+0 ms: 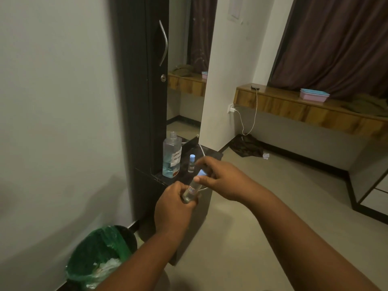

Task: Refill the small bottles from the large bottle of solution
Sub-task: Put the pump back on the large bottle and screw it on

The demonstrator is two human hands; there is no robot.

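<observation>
Bin (100,255) lower left (green-lined), large bottle (171,155) uncapped

We see only our two forearms and hands. The left hand (175,203) and the right hand (223,178) are both bare; we wear no gloves. Both forearms are bare along the whole part that we can see, down to the bottom edge of the view, so no sleeve is in the picture. On the wrists and fingers we cannot find any ring, watch or band. The fingernails look short, but the picture is a little blurred there.
</observation>
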